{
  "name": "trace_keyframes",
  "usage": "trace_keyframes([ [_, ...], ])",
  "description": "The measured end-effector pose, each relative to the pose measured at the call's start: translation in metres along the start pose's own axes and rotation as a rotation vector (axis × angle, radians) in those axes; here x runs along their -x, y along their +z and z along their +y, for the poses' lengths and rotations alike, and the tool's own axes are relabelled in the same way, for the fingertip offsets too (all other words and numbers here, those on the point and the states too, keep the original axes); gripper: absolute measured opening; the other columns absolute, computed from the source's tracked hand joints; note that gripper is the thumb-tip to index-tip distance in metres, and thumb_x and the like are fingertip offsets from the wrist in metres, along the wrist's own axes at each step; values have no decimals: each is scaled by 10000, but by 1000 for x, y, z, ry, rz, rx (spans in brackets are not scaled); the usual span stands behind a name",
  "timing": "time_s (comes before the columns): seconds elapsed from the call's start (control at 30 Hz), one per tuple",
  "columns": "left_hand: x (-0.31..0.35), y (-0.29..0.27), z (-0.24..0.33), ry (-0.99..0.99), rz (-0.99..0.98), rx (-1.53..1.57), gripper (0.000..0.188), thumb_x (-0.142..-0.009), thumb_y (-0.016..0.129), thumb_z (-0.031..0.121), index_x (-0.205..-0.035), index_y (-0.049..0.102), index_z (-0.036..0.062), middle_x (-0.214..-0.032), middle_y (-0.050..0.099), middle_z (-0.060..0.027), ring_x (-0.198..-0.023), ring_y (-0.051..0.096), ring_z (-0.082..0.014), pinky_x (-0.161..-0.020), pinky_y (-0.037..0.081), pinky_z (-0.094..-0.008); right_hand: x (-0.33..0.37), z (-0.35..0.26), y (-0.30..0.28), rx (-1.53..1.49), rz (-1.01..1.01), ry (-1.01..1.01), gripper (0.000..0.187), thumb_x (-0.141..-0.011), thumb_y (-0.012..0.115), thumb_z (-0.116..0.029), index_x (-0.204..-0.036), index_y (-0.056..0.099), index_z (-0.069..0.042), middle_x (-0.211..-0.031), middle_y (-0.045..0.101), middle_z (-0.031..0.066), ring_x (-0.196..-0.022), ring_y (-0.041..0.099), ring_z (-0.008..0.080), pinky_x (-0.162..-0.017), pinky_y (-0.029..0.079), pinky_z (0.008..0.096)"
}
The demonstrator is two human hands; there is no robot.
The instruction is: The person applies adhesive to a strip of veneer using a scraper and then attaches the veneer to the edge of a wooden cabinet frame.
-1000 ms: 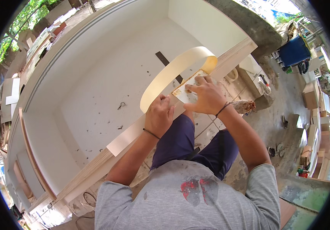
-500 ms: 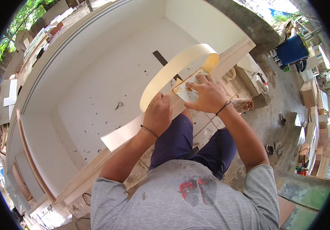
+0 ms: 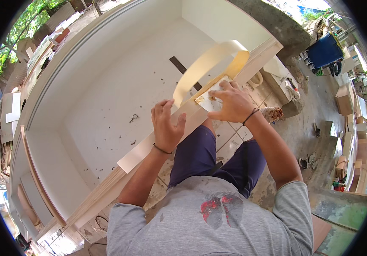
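Observation:
A pale, flexible edging strip lies along the wooden edge of a large white cabinet box and curls up into a loop. Its white free end points to the lower left. My left hand is beside the loop, thumb and fingers apart, fingertips at the strip. My right hand holds a flat white spreader smeared with yellow-brown glue, its edge against the strip. Yellowish glue shows on the strip's face beside the spreader. The fingers hide part of the spreader.
The white cabinet interior holds dark debris and a dark flat bar. A glue-crusted roll-like object is right of my right hand. A blue bin stands far right, with stacked boards beyond the concrete floor.
My left hand has loosened from a closed grip on the strip and its fingers have spread. The loop has shifted right and narrowed. The right hand with the spreader has moved slightly.

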State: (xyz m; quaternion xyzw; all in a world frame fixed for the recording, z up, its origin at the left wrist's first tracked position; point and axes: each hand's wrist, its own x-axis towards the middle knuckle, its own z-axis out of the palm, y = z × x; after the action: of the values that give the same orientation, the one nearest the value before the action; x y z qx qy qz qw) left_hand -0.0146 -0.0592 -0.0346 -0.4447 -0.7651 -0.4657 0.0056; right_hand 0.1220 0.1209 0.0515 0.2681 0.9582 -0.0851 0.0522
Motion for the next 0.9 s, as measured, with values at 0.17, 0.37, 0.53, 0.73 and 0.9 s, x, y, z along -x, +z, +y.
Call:
trace_keyframes([
  [0.17,0,-4,-3,34,-250,-263,487,-798,751,303,-1169,644,6,-1147,618,-173,-1056,581,-345,-891,451,-432,5,1,-2,38,-31,18,661,-649,745,-547,-1217,699,-211,-1315,548,172,-1269,462,359,-976,414,553],
  [0.37,-4,-5,-3,-36,-276,-114,650,-787,764,309,-1315,552,-6,-1249,531,-239,-1159,521,-365,-943,446,-449,8,6,2,-30,1,-5,618,-635,720,-494,-1174,713,-192,-1221,560,179,-1277,446,381,-980,321,756],
  [0.53,-18,-1,-9,8,-338,54,840,-767,712,206,-1490,326,24,-1319,456,-266,-1211,480,-420,-1034,417,-441,11,2,-4,45,-35,-4,692,-665,739,-611,-1206,707,-181,-1279,564,191,-1255,472,371,-973,402,560],
  [0.73,-29,11,5,79,-324,33,834,-711,647,130,-1489,352,74,-1402,447,-192,-1277,469,-393,-1059,424,-451,16,-3,-6,56,-5,6,668,-649,745,-566,-1193,711,-180,-1284,562,178,-1262,467,370,-972,392,579],
  [0.9,-29,13,5,18,-362,21,813,-720,612,144,-1491,358,104,-1474,422,-134,-1308,478,-343,-1048,449,-432,20,-2,-10,70,-35,23,649,-645,734,-548,-1182,715,-182,-1286,565,159,-1276,464,340,-978,380,586],
])
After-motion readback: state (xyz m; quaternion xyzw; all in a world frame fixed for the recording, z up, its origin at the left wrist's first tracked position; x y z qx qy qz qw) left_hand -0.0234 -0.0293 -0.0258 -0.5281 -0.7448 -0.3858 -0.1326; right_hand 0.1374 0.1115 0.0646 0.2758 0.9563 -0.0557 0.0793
